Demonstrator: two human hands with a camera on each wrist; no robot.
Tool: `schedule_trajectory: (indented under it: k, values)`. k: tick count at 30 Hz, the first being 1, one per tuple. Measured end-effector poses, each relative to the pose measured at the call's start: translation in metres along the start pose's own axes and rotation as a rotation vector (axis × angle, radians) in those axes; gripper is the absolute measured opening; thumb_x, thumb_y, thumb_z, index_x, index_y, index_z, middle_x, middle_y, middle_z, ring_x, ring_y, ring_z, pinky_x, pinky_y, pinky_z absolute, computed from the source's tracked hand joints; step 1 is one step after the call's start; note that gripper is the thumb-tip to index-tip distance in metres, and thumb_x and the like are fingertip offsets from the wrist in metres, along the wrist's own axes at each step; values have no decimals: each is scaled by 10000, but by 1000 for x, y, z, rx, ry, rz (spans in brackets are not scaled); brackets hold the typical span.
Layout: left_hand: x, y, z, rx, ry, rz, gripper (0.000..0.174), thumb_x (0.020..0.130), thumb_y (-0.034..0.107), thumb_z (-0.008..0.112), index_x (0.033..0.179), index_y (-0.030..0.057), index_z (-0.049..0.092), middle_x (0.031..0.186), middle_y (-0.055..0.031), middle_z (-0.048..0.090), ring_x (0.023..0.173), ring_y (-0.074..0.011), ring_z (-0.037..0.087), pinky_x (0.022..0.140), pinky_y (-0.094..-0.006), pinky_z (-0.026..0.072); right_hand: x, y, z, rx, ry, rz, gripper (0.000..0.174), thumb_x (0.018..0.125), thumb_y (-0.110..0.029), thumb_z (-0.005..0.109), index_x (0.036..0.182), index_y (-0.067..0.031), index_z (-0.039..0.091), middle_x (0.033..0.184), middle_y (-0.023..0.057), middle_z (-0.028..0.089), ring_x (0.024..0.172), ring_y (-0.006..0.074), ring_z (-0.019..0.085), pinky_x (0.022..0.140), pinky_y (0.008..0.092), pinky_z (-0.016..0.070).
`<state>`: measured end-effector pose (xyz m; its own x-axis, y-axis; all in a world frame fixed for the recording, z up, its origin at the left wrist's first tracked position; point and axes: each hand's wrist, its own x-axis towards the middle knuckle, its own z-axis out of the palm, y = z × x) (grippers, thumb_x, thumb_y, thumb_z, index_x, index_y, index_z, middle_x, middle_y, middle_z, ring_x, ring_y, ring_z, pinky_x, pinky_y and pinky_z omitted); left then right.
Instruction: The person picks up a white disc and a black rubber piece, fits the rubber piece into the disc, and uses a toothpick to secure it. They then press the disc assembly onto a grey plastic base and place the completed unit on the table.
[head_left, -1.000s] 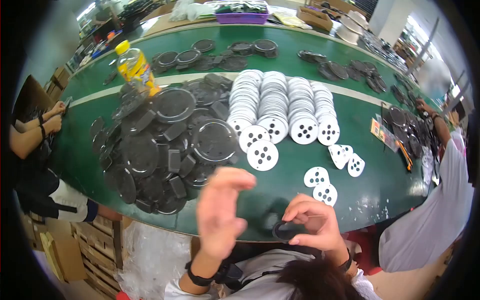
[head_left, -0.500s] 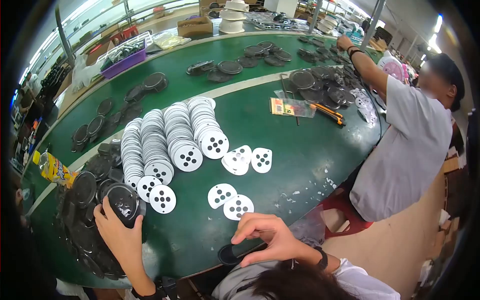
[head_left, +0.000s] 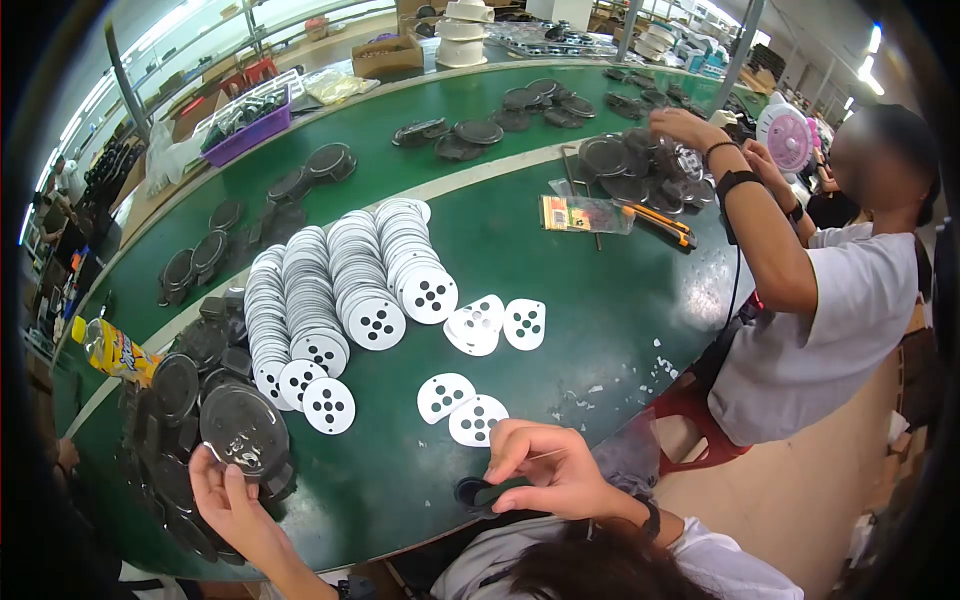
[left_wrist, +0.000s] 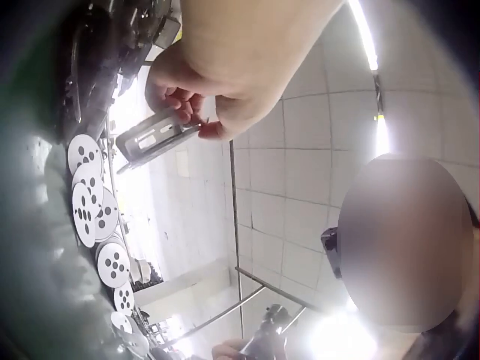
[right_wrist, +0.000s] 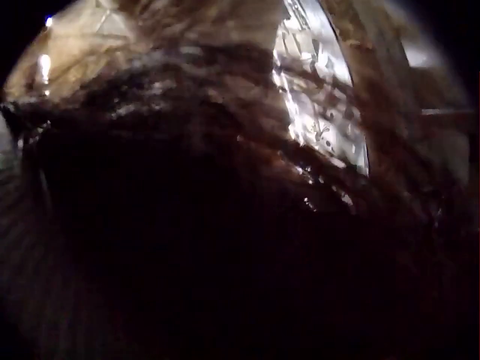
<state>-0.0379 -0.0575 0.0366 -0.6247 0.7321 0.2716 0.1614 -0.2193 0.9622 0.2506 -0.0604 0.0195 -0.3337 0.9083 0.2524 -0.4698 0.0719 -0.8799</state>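
At the pile's near edge, my left hand [head_left: 250, 525] pinches a dark round plastic housing [head_left: 243, 430] with a shiny rim between thumb and fingers. In the left wrist view the left hand [left_wrist: 217, 97] grips this housing [left_wrist: 154, 140] edge-on, raised up. My right hand [head_left: 555, 470] is close to the table's near edge, thumb and fingers curled about a small black round piece [head_left: 474, 494]. Dark hair hides most of the right wrist view. Beneath the left hand lies a heap of dark housings [head_left: 170, 440]. White discs [head_left: 375, 322] with black dots stand in leaning rows beside it.
Loose white pieces [head_left: 478, 420] lie in front of the right hand. A yellow drink bottle [head_left: 115, 352] leans behind the heap. Farther right are a packet [head_left: 580, 214] and an orange-black cutter [head_left: 665, 228]. Another person [head_left: 820, 300] works at the right side.
The view has swung right. My left hand has gone from empty above the table to the heap and lifted a housing off it. The right hand keeps its black piece near the edge.
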Motion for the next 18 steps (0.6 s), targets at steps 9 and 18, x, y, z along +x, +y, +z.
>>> schedule_trajectory:
  k: [9, 18]
  values:
    - [-46, 24, 16, -368, 25, -178, 229, 828, 149, 490, 993, -3, 446, 1087, -137, 498, 1010, -220, 498, 861, -347, 431, 16, -2, 19, 23, -43, 52, 228, 679, 70, 718, 866, -10, 615, 825, 31, 529, 703, 82, 398, 596, 210, 315]
    - [-68, 31, 45, -842, -426, -590, 383, 914, 369, 457, 1124, 86, 306, 1238, -167, 412, 1148, -301, 466, 936, -479, 421, 32, 2, 39, 263, -43, 122, 160, 693, 67, 700, 762, -2, 573, 726, 30, 507, 667, 99, 385, 584, 237, 300]
